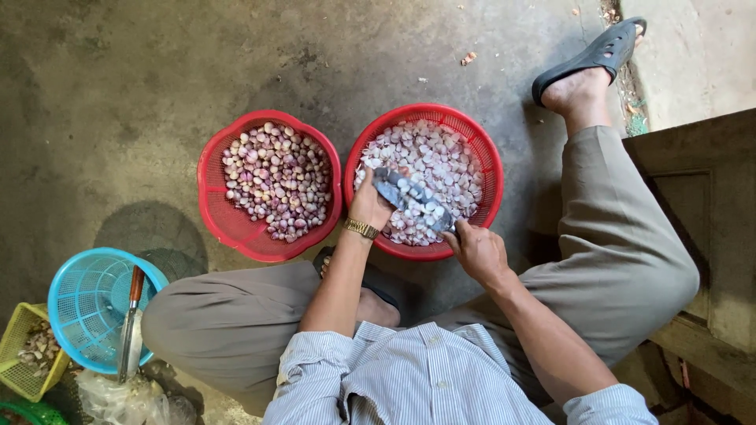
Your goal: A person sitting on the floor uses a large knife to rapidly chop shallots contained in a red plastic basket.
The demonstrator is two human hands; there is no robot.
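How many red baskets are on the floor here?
2. One round red plastic basket sits on the left, holding purplish bulbs. The other red plastic basket sits beside it on the right, where the left hand and right hand work. None seem hidden.

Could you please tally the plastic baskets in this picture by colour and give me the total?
Red round plastic baskets: 2, left one and right one
Blue round plastic basket: 1
Yellow square plastic basket: 1
Total: 4
A green edge at the bottom-left corner is too cropped to tell.
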